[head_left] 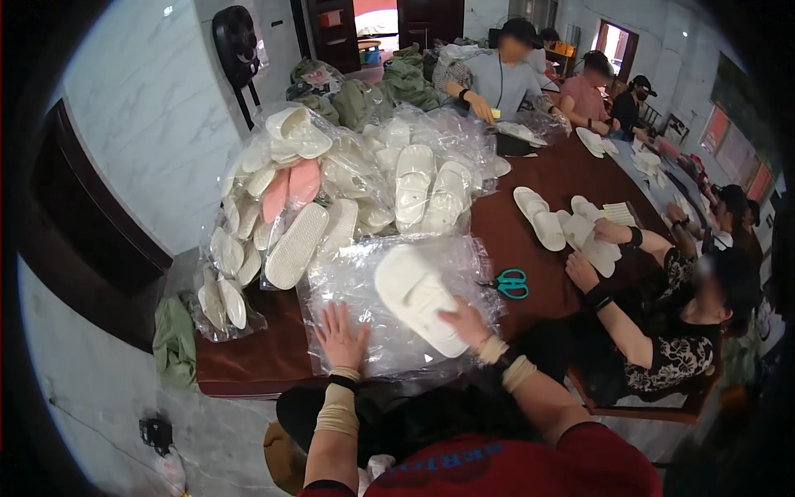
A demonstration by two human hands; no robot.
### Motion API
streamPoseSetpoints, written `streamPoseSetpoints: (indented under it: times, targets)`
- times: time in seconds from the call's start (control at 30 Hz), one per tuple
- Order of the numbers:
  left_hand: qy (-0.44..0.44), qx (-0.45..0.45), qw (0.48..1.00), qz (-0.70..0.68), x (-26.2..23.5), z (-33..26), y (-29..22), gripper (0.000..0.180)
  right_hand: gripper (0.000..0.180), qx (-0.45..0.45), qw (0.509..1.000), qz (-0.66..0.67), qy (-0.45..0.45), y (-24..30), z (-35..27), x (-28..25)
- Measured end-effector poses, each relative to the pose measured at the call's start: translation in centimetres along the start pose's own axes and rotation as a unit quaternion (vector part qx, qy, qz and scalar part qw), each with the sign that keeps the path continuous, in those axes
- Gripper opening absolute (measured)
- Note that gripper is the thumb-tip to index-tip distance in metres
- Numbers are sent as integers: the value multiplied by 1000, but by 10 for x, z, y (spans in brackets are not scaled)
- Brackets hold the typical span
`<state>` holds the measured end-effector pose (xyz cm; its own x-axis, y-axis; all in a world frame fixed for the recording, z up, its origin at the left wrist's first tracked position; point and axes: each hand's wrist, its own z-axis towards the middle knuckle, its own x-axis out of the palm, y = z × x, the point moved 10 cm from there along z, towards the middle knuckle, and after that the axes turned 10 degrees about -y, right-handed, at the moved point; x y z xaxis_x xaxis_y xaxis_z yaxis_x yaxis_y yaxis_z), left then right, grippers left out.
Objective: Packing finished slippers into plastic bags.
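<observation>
A white slipper (416,298) lies on a sheet of clear plastic bags (364,282) at the near edge of the dark red table (530,240). My right hand (468,323) rests on the slipper's near end, fingers curled over it. Flat on the plastic to the slipper's left lies my left hand (341,335), fingers spread, holding nothing.
A big heap of bagged white and pink slippers (331,190) fills the table's far left. Teal scissors (509,283) lie right of the plastic. A person at my right handles white slippers (571,228). Other people sit along the table's far and right sides.
</observation>
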<state>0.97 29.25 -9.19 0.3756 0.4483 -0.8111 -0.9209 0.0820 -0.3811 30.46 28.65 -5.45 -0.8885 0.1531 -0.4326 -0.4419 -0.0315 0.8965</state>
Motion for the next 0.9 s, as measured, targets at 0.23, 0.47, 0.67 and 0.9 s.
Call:
streamPoseSetpoints:
  times: [0.23, 0.47, 0.67, 0.9]
  targets:
    - [-14, -15, 998, 51, -9, 0, 9, 79, 36, 5, 997, 71, -38, -59, 80, -127]
    - [-15, -22, 998, 48, -9, 10, 6, 77, 43, -234, 846, -345, -332, 9, 156, -254]
    - [-6, -30, 998, 54, -9, 15, 9, 75, 65, -57, 970, -167, -167, -49, 258, -120]
    - [3, -12, 999, 51, 0, 21, -7, 76, 43, 16, 949, 52, -312, -87, 326, -86]
